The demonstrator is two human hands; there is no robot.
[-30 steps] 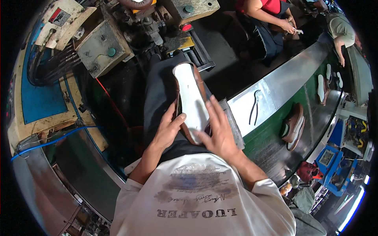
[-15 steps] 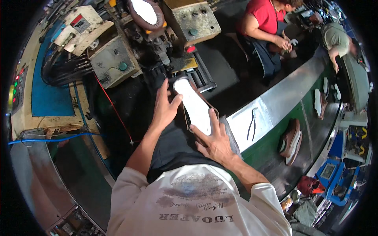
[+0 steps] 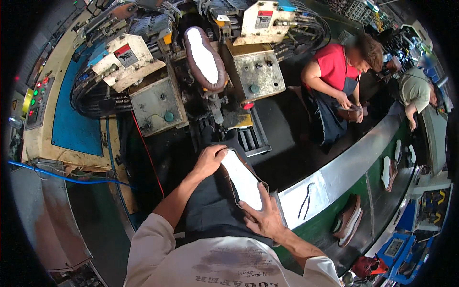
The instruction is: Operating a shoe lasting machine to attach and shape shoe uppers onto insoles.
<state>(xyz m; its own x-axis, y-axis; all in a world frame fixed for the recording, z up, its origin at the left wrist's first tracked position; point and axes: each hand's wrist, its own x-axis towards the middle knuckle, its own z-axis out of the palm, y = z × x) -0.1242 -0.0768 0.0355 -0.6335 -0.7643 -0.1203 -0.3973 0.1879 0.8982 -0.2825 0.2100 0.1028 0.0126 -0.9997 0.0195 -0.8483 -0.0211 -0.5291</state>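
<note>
A brown shoe upper [image 3: 226,178] with a white insole [image 3: 245,184] on its upward face lies slantwise over my lap. My left hand [image 3: 209,161] is closed round its far end, thumb along the edge. At the near end my right hand [image 3: 266,216] grips it, with finger and thumb on opposite edges of the insole. Beyond my hands, a machine [image 3: 210,103] carries another brown shoe upper [image 3: 218,64] with a white insole, sole side up. The underside of the shoe in my hands is hidden.
Pincers [image 3: 306,201] lie on a metal ledge [image 3: 330,184] to my right. On the green conveyor [image 3: 370,184] beyond are a pair of brown shoes [image 3: 348,220] and several pale-soled ones. Control boxes [image 3: 160,107] flank the machine. Two co-workers are at the right; one in red [image 3: 330,71] handles a brown shoe.
My left hand has closed from loosely spread fingers onto the shoe's far end. The view has tilted up, showing more of the machine. My right hand stays at the near end.
</note>
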